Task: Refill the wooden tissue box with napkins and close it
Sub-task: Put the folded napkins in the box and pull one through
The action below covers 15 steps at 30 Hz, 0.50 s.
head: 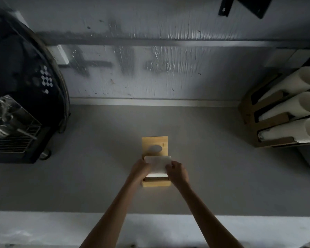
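Observation:
A light wooden tissue box (pixel 156 183) stands open on the grey counter, near its middle. Its wooden lid (pixel 154 146), with an oval slot, lies flat just behind the box. A stack of white napkins (pixel 157 164) sits partly inside the box, tilted up toward the lid. My left hand (pixel 139 171) grips the stack's left edge and my right hand (pixel 177 171) grips its right edge. The box's side walls are hidden behind both hands.
A black coffee machine (pixel 23 104) with a metal drip grille fills the left side. A wooden cup dispenser (pixel 268 129) with three stacks of white cups stands at the right. The grey wall (pixel 150 68) rises behind the counter, whose pale front edge (pixel 43 228) lies nearest me.

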{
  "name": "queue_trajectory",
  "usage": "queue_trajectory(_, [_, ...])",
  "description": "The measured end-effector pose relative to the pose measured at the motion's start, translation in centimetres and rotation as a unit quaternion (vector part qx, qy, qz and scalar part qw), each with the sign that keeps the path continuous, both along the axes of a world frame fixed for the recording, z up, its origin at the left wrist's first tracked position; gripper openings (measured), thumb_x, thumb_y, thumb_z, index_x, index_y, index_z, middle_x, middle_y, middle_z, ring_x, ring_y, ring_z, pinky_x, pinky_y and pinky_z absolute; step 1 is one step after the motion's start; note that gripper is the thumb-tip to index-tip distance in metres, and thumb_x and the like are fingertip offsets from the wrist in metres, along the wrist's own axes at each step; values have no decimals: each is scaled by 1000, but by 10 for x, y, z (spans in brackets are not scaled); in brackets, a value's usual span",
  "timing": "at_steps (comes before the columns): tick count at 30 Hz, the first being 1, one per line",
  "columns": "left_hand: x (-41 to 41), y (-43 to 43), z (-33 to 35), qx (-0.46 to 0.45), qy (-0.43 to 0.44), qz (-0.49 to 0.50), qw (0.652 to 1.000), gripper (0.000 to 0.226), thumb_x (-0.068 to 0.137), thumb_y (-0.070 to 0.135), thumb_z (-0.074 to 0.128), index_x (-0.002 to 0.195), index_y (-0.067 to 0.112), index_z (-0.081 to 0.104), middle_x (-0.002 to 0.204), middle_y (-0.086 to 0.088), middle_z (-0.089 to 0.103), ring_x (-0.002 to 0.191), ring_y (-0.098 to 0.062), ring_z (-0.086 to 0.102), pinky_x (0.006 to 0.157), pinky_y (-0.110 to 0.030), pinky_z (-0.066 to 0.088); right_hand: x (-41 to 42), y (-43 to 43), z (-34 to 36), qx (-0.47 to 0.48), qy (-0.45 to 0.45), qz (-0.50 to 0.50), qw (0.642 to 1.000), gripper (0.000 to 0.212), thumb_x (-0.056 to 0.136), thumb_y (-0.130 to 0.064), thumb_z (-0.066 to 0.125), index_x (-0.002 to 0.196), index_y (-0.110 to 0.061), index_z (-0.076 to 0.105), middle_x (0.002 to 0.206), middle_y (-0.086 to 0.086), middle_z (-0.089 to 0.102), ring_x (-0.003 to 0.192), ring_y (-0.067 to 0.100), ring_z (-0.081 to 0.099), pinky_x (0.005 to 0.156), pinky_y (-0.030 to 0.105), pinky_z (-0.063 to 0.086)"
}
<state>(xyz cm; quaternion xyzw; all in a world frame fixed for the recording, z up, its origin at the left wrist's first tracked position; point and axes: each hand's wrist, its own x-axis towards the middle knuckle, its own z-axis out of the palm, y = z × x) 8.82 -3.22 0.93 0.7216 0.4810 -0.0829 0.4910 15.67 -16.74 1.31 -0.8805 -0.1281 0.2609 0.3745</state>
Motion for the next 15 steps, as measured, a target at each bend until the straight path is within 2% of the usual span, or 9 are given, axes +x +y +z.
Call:
queue_trajectory(2, [0, 2, -16, -22, 18, -4, 1000, 53, 77, 35, 48, 119, 6, 63, 120, -13, 66, 109, -32, 63, 88, -33, 51, 0, 4, -3, -20, -4, -10, 1000, 27, 89, -21, 47, 90, -6, 70, 82, 17, 68, 72, 26, 58, 60, 29, 39])
queue_trajectory(4, [1, 3, -25, -34, 40, 7, 999, 68, 71, 44, 45, 129, 10, 57, 130, -17, 60, 118, -35, 57, 100, -43, 48, -1, 6, -4, -32, -11, -15, 999, 28, 88, -21, 46, 91, -5, 70, 90, 20, 70, 76, 31, 60, 61, 28, 38])
queue_trajectory(7, [1, 3, -25, -36, 71, 23, 997, 65, 85, 46, 45, 137, 7, 45, 143, -21, 42, 132, -37, 40, 111, -41, 34, -3, 11, -3, -54, -26, -12, 998, 30, 89, -19, 44, 95, -2, 68, 95, 20, 70, 75, 28, 57, 63, 29, 40])
queue_trajectory(10, [0, 4, -25, -48, 79, 19, 996, 74, 74, 51, 39, 135, 9, 46, 142, -19, 42, 131, -34, 39, 108, -37, 35, -5, 13, -2, -77, -41, -13, 996, 33, 92, -19, 42, 106, -2, 66, 105, 21, 66, 83, 30, 58, 69, 32, 43])
queue_trajectory(13, [1, 4, -23, -38, 82, 34, 995, 57, 88, 39, 41, 135, 8, 46, 140, -18, 42, 128, -33, 41, 98, -33, 40, -5, 11, -7, -81, -32, -32, 996, 36, 94, -21, 40, 115, -6, 65, 113, 22, 63, 100, 37, 60, 82, 37, 48])
queue_trajectory(15, [-2, 3, -21, -26, 64, 32, 997, 58, 88, 42, 37, 134, 8, 47, 138, -18, 46, 126, -35, 46, 102, -38, 44, -5, 10, -9, -72, -22, -41, 996, 35, 92, -21, 41, 112, -8, 67, 113, 21, 65, 100, 37, 61, 81, 38, 49])
